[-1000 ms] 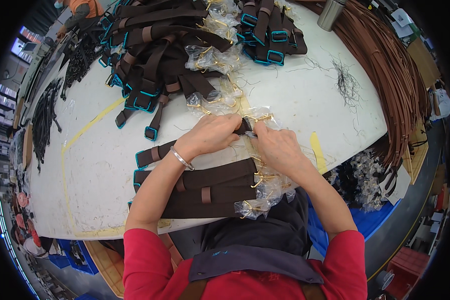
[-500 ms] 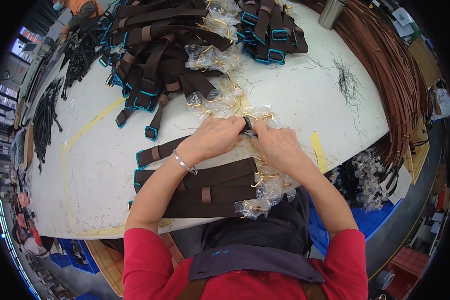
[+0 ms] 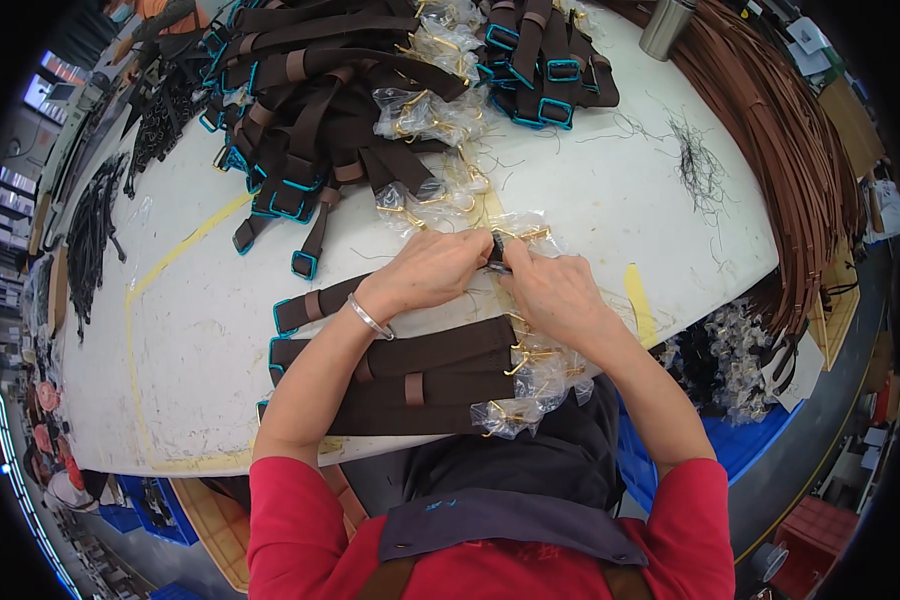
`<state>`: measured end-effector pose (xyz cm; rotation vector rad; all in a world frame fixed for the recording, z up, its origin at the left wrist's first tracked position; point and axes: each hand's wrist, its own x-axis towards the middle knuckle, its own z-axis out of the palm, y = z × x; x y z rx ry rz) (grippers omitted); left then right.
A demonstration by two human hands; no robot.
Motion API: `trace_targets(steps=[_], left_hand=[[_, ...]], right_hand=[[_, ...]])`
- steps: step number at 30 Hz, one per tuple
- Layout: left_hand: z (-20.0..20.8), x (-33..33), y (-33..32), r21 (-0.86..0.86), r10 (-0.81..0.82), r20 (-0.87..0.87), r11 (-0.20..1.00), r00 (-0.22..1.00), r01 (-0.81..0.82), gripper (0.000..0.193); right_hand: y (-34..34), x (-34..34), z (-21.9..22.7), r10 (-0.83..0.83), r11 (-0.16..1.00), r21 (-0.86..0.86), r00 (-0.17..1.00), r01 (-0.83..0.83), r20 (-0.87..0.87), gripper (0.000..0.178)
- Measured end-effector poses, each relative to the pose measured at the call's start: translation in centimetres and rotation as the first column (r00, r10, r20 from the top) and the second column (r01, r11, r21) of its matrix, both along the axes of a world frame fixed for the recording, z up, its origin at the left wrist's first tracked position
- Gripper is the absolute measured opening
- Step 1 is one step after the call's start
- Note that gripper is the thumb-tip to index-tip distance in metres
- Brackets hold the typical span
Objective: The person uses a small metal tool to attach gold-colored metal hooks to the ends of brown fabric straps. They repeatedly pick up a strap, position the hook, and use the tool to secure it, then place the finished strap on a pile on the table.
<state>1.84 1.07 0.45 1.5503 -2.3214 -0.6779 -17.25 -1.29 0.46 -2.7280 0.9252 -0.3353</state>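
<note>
A dark brown webbing strap (image 3: 342, 295) runs from a teal-rimmed buckle at its left end toward my hands. My left hand (image 3: 430, 270) is closed on its right end, fingertips pinched. Right beside it, my right hand (image 3: 560, 293) also pinches the strap's end, where a small dark bit shows between the fingertips. Gold metal hardware (image 3: 536, 234) in clear plastic lies just beyond the fingers. Nearer to me, several matching straps (image 3: 460, 388) lie side by side, their plastic-wrapped gold hooks (image 3: 510, 415) at the right. My fingers hide the exact join.
A large pile of brown straps (image 3: 310, 120) covers the far left of the white table (image 3: 610, 200), with a smaller bunch (image 3: 550, 60) beside it. Long brown strips (image 3: 760, 120) hang over the right edge near a metal flask (image 3: 665, 28). A blue bin (image 3: 740, 445) stands below right.
My left hand has shifted very slightly away from me and to the right. Both hands keep their pinch on the strap's end, and the other straps lie as before.
</note>
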Motion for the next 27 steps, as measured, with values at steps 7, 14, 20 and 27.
trace_targets(steps=[7,14,20,27], left_hand=[[0.2,-0.2,-0.1,0.026,0.009,0.001,1.0,1.0,-0.009,0.009],[0.6,0.3,-0.3,0.22,0.269,-0.384,0.956,0.883,-0.196,0.016],[2.6,1.7,0.2,0.073,0.173,-0.006,0.982,0.985,-0.172,0.045],[3.1,3.3,0.3,0.222,0.183,0.073,0.955,0.98,-0.195,0.043]], right_hand=[[-0.1,0.1,-0.2,0.012,1.0,-0.006,1.0,-0.012,-0.002,0.02],[-1.6,-0.4,1.8,-0.154,0.97,0.195,0.987,0.143,0.047,0.032],[-5.3,-1.2,2.3,-0.099,0.973,0.202,0.991,0.115,-0.087,0.032],[-8.2,-3.6,2.5,-0.14,0.828,0.553,0.99,0.099,0.033,0.027]])
